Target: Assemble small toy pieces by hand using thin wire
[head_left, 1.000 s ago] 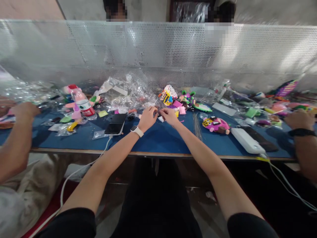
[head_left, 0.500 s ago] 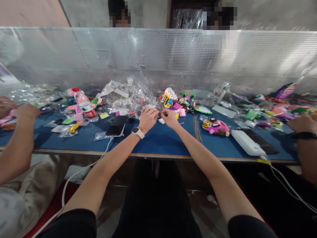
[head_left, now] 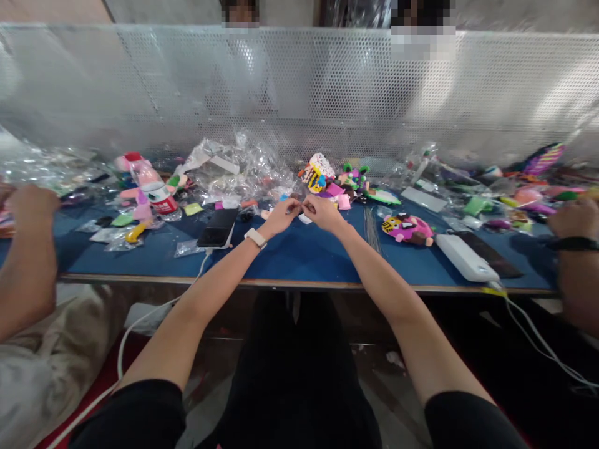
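- Nearest is the blue table (head_left: 304, 265), with its front edge before the person.
- On its right part lies a white power bank (head_left: 467, 257), just beside a dark phone (head_left: 489, 252).
- On the left there is a black phone (head_left: 218, 229), with a white cable (head_left: 133, 324) going down from it.
- The left hand (head_left: 279, 216), with a white watch (head_left: 255, 237) at the wrist, and the right hand (head_left: 322, 212) are close together above the table.
- The fingers of both are drawn together and pinch, as it seems, a small dark piece (head_left: 294, 211) between the hands; it is too small to tell more.
- To the right lie thin wires (head_left: 371, 231) and a pink toy (head_left: 416, 231).
- Farther, clear plastic bags (head_left: 243, 165) make a heap.
- At the back a metal screen (head_left: 304, 87) stands upright.
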The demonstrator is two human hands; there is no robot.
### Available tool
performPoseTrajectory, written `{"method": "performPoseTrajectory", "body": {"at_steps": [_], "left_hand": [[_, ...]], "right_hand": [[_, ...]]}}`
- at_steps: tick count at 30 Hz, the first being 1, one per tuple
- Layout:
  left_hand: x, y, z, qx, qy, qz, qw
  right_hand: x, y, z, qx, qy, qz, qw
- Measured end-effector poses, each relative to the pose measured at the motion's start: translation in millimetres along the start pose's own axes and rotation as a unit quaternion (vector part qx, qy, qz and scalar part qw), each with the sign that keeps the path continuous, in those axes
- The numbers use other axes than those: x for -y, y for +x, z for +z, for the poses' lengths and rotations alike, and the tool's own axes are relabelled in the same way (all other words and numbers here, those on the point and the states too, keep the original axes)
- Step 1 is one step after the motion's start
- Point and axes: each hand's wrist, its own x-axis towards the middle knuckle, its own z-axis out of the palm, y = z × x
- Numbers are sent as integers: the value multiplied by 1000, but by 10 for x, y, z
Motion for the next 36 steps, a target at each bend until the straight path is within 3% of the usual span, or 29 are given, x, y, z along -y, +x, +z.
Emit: {"method": "performPoseTrajectory", "body": {"at_steps": [6,8,11,14,18,23,31,33,36], "left_hand": [[68,-4,-10,78,-175,-81,978],[61,-11,-8,59,-133,-66,987],[23,-31,16,-9,12,-4,1000],[-32,-69,49,-62,125,42,989],[-88,-104,41,-77,205,31,975],[-106,-117,-12,-58,234,44,969],[-70,-116,-34,-105,176,53,977],[-74,-133,-47,-106,198,77,971],[-103,-157,-55,-104,211,100,967]], "right_hand": [[-2,-8,-32,-5,42,-1,999],[-5,-10,-10,-16,56,18,998],[-16,0,47,-34,74,61,995],[-24,24,119,-46,95,94,990],[-27,39,200,-33,110,112,987],[-53,25,201,-18,114,123,986],[-57,44,113,-38,190,94,977],[-43,41,108,-28,238,125,963],[-25,24,81,25,357,206,911]]}}
